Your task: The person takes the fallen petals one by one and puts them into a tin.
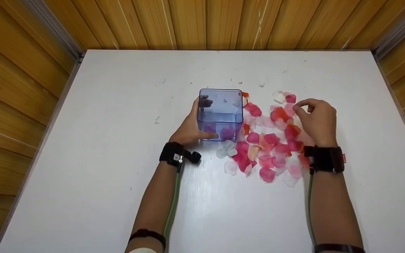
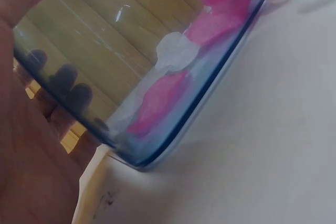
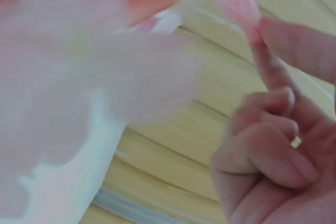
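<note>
One pink petal [image 3: 239, 3] is pinched between the thumb and forefinger of my right hand [image 1: 317, 119], at the far right part of the scattered petals [image 1: 267, 174]; from the head view I cannot tell whether it hangs clear of those around it. In the right wrist view my other fingers are curled into the palm, a small yellow glint between them is too little to make out, and a large pale petal [image 3: 105, 72], badly blurred, covers much of the left side. My left hand [image 1: 187, 129] grips a clear blue box [image 1: 220, 105] just beside the petals, thumb along the near wall, the other fingers partly hidden and showing as dark shapes through the tint. Pink and white petals show inside near its floor, dulled by the plastic, and the box itself hides some of those beyond its right wall. Around my wrists sit black straps: the right strap [image 1: 323, 159] carries a red tag [image 1: 344, 158] whose marks are too small to read, and the left strap [image 1: 167, 153] bears a pale patch, equally illegible. Green cables run back along both forearms, which the bottom edge cuts off. Beneath everything is a white table [image 1: 83, 168], with panelled walls [image 1: 188, 24] past it.
</note>
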The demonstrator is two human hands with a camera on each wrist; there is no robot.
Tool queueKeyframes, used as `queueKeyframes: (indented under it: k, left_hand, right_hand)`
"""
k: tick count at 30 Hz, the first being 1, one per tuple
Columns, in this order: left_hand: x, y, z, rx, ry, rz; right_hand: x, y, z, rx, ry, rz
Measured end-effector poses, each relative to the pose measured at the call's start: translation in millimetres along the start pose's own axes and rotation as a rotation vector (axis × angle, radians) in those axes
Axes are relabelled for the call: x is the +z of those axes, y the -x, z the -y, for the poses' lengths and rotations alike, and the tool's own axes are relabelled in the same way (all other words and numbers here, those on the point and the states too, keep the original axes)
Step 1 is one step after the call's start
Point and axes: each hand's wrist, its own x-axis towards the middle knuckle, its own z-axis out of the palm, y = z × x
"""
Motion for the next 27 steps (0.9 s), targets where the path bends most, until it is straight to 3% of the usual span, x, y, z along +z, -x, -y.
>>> queueKeyframes:
  k: [4,7,11,14,20,24,27]
  left_hand:
    - [1.7,-0.7,-0.2,0.001,0.006,0.0]
    - [2.5,-1.2,0.0,0.009,0.006,0.003]
    - [2.4,-1.0,0.2,0.021,0.003,0.003]
    - [2.1,-1.3,0.9,0.04,0.021,0.006]
    - [1.9,-2.1,3.1,0.051,0.05,0.016]
    - [1.4,-2.6,2.8,0.055,0.043,0.015]
    - [0.3,-2.3,1.9,0.059,0.036,0.013]
  right_hand:
    - [1.6,2.5,7.3,-0.095,-0.055,-0.137]
    - [0.3,4.6,10.0,-0.117,-0.039,-0.144]
    - [-3.8,7.9,11.6,-0.107,-0.014,-0.048]
    - [-5.5,9.7,12.2,-0.132,-0.029,0.062]
    - [-0.9,9.8,11.7,-0.187,0.044,0.251]
    - [4.1,9.6,16.5,-0.22,-0.069,0.183]
    - [9.4,19.1,38.0,-0.279,-0.254,0.008]
